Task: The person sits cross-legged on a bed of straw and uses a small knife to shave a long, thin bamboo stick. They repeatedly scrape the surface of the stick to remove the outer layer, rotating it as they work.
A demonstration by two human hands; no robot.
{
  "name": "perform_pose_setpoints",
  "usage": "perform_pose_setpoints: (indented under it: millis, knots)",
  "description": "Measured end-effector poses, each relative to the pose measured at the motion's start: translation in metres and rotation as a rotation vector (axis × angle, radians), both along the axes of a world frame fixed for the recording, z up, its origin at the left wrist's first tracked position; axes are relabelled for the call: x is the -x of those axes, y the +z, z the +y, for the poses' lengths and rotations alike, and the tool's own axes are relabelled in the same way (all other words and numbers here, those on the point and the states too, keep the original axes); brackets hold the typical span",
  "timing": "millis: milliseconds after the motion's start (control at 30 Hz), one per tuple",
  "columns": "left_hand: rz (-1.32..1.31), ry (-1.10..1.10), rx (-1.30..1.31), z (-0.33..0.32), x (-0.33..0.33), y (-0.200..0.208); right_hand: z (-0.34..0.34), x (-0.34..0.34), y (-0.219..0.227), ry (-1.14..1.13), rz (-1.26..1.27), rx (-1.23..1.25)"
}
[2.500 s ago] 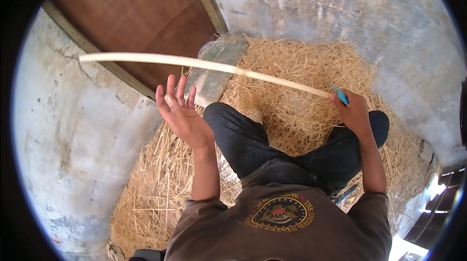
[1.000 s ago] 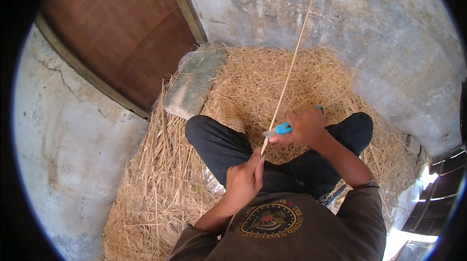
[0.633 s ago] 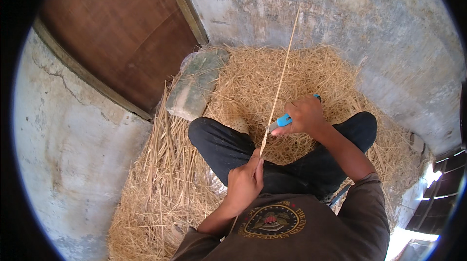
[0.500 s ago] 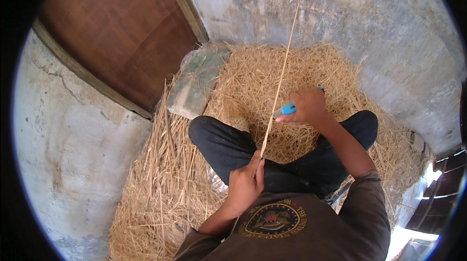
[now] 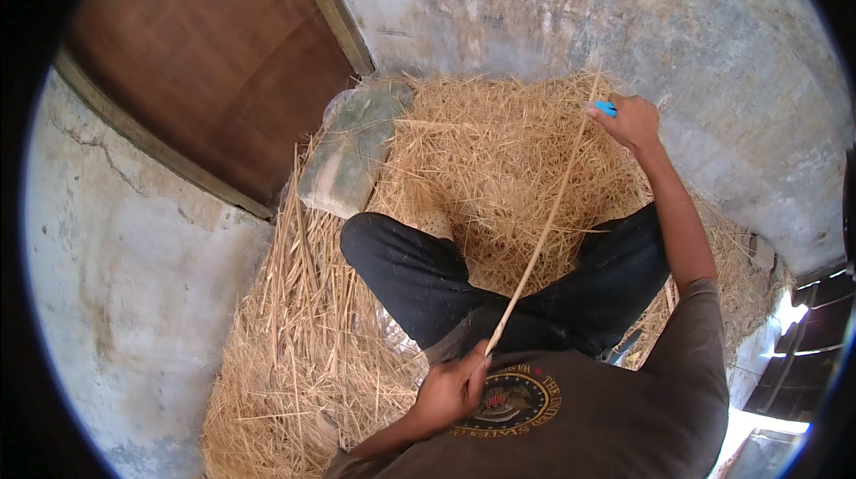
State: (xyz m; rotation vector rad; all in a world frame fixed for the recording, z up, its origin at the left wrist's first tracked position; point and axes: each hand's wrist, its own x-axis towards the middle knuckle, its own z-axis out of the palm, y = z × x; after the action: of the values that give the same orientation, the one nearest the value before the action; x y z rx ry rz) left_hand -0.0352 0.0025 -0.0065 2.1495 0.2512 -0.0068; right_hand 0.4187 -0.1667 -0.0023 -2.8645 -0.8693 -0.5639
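Note:
My left hand (image 5: 451, 392) is closed round the near end of a long, thin, straw-coloured stick (image 5: 546, 243), close to my shirt. From there the stick slants up and away to the right, over my crossed legs. Out at arm's length, my right hand (image 5: 633, 124) grips a blue-handled cutter knife (image 5: 606, 108). Its short blade lies against the stick near the far end. Whether my right thumb also presses on the stick, I cannot tell.
Loose straw-like shavings (image 5: 499, 136) cover the floor round my legs. Several uncut strips (image 5: 308, 269) lie at the left. A greenish-grey slab (image 5: 348, 153) rests beside the brown door (image 5: 214, 60). Stained plaster walls (image 5: 713, 42) close in the far and left sides.
My right hand has slid the knife outward along the stick toward its far end. My left hand has drawn back toward my body, and the stick now tilts more to the right.

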Motion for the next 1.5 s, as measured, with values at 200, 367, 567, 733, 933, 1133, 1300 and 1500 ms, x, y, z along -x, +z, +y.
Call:
perform_pose_setpoints:
  millis: [200, 367, 567, 733, 933, 1133, 1300, 1500]
  knots:
    - [-0.094, -0.084, 0.042, 0.002, 0.018, -0.012, -0.046, -0.07, 0.044, -0.432, 0.114, -0.102]
    - [0.037, 0.184, 0.16, 0.011, 0.02, -0.021, -0.085, -0.07, 0.056, -0.578, 0.321, -0.222]
    - [0.008, 0.276, 0.52, 0.021, -0.04, -0.018, 0.012, 0.144, -0.021, 0.234, 0.592, -0.297]
    - [-0.069, 0.173, 0.418, 0.017, -0.056, -0.001, 0.051, 0.213, -0.021, 0.54, 0.303, -0.265]
    - [-0.166, 0.19, 0.301, 0.012, -0.05, -0.004, 0.058, 0.195, -0.017, 0.485, 0.231, -0.25]
    - [-0.219, 0.202, 0.119, 0.012, -0.045, 0.0, 0.065, 0.168, -0.015, 0.31, 0.174, -0.24]
    - [-0.118, 0.166, 0.062, 0.014, -0.038, -0.002, 0.062, 0.211, -0.013, 0.513, 0.305, -0.089]
    - [-0.242, 0.199, 0.0, 0.016, -0.039, -0.007, 0.065, 0.178, -0.018, 0.388, 0.253, -0.136]
